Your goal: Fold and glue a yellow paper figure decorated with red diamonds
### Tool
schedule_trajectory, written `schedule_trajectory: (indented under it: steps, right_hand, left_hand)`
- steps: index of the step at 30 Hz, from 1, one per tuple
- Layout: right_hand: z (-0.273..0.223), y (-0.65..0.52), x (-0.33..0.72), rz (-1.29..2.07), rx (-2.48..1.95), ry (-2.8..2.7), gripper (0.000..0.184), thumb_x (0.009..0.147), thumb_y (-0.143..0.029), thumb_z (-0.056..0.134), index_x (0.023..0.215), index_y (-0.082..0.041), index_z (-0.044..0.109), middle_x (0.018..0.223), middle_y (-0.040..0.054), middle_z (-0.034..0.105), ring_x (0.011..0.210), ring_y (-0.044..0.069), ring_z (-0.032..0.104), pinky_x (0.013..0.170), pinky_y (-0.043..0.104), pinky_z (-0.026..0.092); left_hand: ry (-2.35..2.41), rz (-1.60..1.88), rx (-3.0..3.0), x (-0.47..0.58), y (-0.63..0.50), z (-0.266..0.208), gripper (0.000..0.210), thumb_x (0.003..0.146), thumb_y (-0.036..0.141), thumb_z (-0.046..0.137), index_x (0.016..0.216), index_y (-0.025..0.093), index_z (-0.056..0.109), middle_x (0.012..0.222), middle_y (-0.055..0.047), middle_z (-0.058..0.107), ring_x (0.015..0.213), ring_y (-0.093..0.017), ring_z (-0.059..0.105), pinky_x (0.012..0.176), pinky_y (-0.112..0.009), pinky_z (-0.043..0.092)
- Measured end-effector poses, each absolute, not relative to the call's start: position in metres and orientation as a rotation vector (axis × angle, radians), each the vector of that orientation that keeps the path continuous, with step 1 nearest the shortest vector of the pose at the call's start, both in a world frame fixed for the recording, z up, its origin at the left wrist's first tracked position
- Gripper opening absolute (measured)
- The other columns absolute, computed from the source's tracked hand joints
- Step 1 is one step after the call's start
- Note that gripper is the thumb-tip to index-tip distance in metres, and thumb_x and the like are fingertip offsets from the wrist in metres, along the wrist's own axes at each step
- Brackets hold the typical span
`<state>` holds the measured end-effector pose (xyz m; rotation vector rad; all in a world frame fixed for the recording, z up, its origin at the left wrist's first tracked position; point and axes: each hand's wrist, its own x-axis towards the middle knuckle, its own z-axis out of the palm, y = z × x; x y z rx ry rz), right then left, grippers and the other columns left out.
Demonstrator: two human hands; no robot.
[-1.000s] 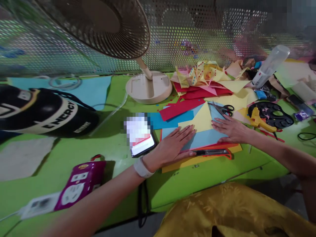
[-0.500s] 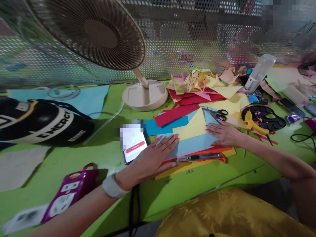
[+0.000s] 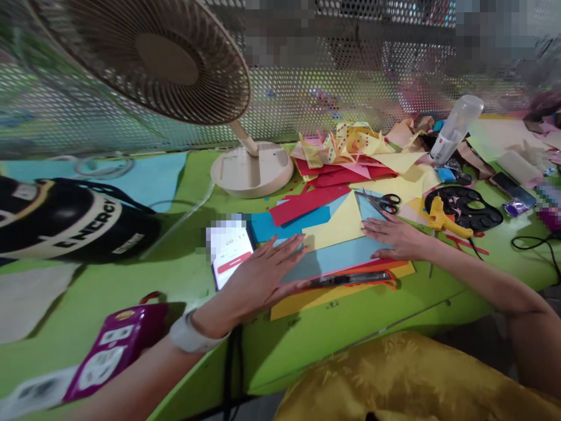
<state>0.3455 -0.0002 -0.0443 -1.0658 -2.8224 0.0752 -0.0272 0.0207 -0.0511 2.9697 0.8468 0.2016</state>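
Observation:
My left hand (image 3: 263, 272) lies flat with its fingers stretched over the left end of a light blue paper sheet (image 3: 331, 260). On that sheet's right end rests my right hand (image 3: 390, 237), palm down and fingers spread. Between them is a pale yellow paper piece (image 3: 335, 228). A utility knife (image 3: 350, 279) in an orange-edged sleeve lies along the near edge of the stack, above yellow paper (image 3: 289, 304). Scissors (image 3: 383, 203) are just beyond my right hand. A lit phone (image 3: 230, 248) sits beside my left hand, partly covered by it.
A fan (image 3: 252, 169) stands at the back, with a black bag (image 3: 79, 225) left of it. Purple packet (image 3: 118, 345) at front left. Red paper (image 3: 309, 204) and folded scraps lie behind the stack. A yellow glue gun (image 3: 442, 219) and black palette (image 3: 482, 210) are at right.
The whole view has shifted slightly, so things appear a little further left. Both hands stay flat on the paper; nothing has been picked up or let go.

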Motion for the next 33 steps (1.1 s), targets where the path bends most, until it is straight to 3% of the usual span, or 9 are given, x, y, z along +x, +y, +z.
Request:
schedule_trajectory:
  steps: [3,6,10,15,20,24,28,33]
  right_hand:
    - [-0.031,-0.009,0.344,0.079,-1.107,-2.694,0.06,0.099,-0.055,0.038,0.141,-0.015,0.049,0.144,0.0145,0.054,0.133,0.025,0.05,0.113,0.048,0.037]
    - [-0.021,-0.028,0.333,0.138,-1.124,-2.622,0.052,0.1,-0.051,0.04,0.127,-0.012,0.061,0.122,0.0151,0.068,0.112,0.026,0.063,0.096,0.044,0.05]
    - [-0.018,-0.055,0.307,0.234,-1.039,-2.758,0.055,0.092,-0.06,0.05,0.119,-0.014,0.064,0.108,0.0131,0.07,0.094,0.025,0.065,0.082,0.041,0.053]
    - [-0.016,-0.062,0.294,0.201,-1.121,-2.934,0.026,0.092,-0.03,0.061,0.113,-0.015,0.064,0.101,0.0113,0.067,0.093,0.025,0.062,0.077,0.038,0.053]
    - [-0.002,-0.056,0.32,0.4,-1.104,-2.85,0.026,0.087,-0.017,0.06,0.112,-0.014,0.063,0.105,0.0123,0.063,0.098,0.025,0.06,0.083,0.04,0.054]
    - [0.0,-0.042,0.348,0.507,-1.221,-2.56,0.026,0.093,-0.018,0.052,0.116,-0.02,0.062,0.106,0.0099,0.06,0.102,0.023,0.06,0.089,0.04,0.053]
    - [-0.017,-0.02,0.366,0.395,-1.423,-2.255,0.029,0.094,-0.028,0.053,0.123,-0.026,0.059,0.109,0.0091,0.06,0.106,0.025,0.06,0.092,0.044,0.053]
    - [-0.041,-0.006,0.374,0.242,-1.606,-2.211,0.035,0.097,-0.028,0.045,0.129,-0.026,0.058,0.11,0.0101,0.06,0.109,0.027,0.059,0.096,0.049,0.052]
  left_hand:
    - [0.846,0.229,2.941,-0.011,0.024,-0.044,0.066,0.099,0.061,0.027,0.154,0.024,0.03,0.159,-0.01,0.032,0.146,-0.028,0.031,0.119,-0.05,0.023]
    - [0.777,0.202,2.919,0.011,0.027,-0.041,0.071,0.098,0.064,0.027,0.153,0.019,0.032,0.16,-0.013,0.027,0.148,-0.028,0.024,0.12,-0.049,0.023]
    - [0.726,0.163,2.871,0.03,0.029,-0.044,0.072,0.097,0.063,0.031,0.154,0.019,0.03,0.162,-0.013,0.022,0.149,-0.028,0.021,0.121,-0.048,0.02]
    - [0.738,0.084,2.858,0.03,0.027,-0.048,0.074,0.097,0.065,0.027,0.155,0.02,0.025,0.163,-0.013,0.019,0.15,-0.029,0.019,0.12,-0.05,0.018]
    - [0.798,0.115,2.92,0.016,0.016,-0.053,0.076,0.096,0.067,0.03,0.155,0.022,0.024,0.162,-0.012,0.022,0.149,-0.029,0.022,0.12,-0.049,0.017]
    - [0.845,0.245,2.976,0.01,0.006,-0.052,0.081,0.094,0.069,0.034,0.158,0.024,0.012,0.162,-0.012,0.023,0.15,-0.03,0.02,0.121,-0.048,0.009]
    - [0.846,0.289,2.998,0.015,-0.002,-0.052,0.089,0.093,0.07,0.035,0.158,0.022,-0.002,0.162,-0.012,0.023,0.15,-0.029,0.02,0.122,-0.046,0.004]
    - [0.825,0.298,2.986,0.018,-0.006,-0.058,0.092,0.091,0.073,0.034,0.158,0.021,-0.005,0.162,-0.012,0.024,0.148,-0.028,0.025,0.122,-0.046,0.004]
